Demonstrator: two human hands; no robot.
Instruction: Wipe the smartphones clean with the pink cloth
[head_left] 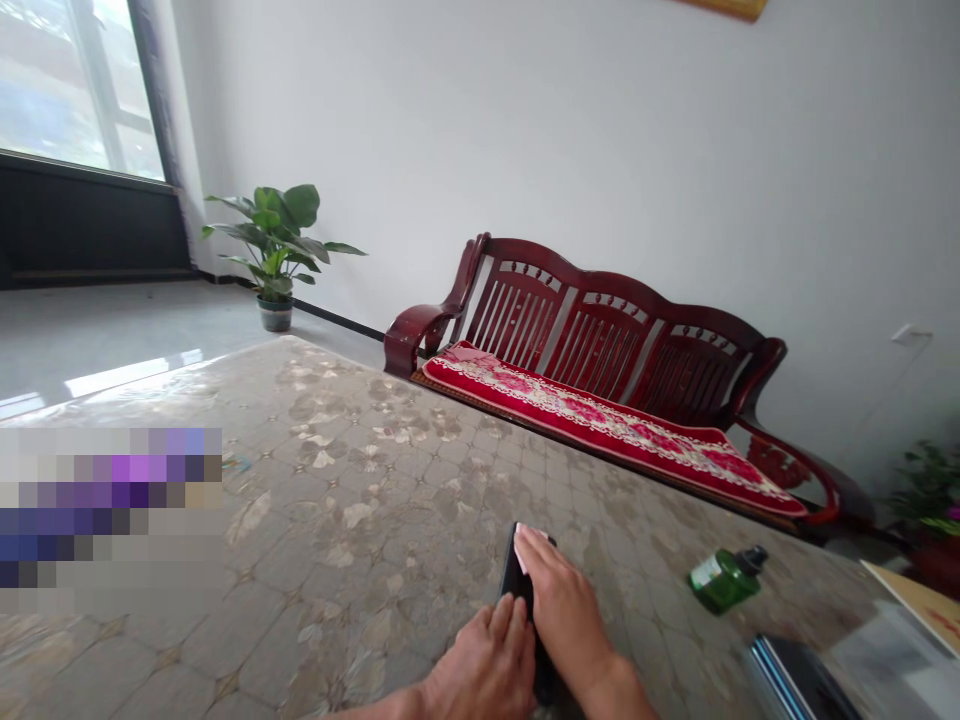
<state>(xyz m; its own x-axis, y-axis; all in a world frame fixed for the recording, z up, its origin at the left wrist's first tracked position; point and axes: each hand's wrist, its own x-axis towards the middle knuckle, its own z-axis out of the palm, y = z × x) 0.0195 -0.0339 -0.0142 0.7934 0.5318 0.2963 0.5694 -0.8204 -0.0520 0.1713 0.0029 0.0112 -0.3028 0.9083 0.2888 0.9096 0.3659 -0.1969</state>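
Note:
A dark phone-like slab (516, 580) lies on the patterned table (337, 520) near the front edge. My right hand (566, 610) rests flat on it with fingers stretched out, pressing a small white cloth or wipe (523, 545) against its far end. My left hand (487, 665) lies beside it with fingers together, touching the slab's near left side and holding it down. Most of the slab is hidden under the two hands.
A green bottle (724, 577) lies on its side to the right. A dark flat device (795, 680) and a board (919, 600) sit at the right edge. Behind the table stand a red wooden bench (600, 370) and a potted plant (276, 250). A blurred patch covers the left.

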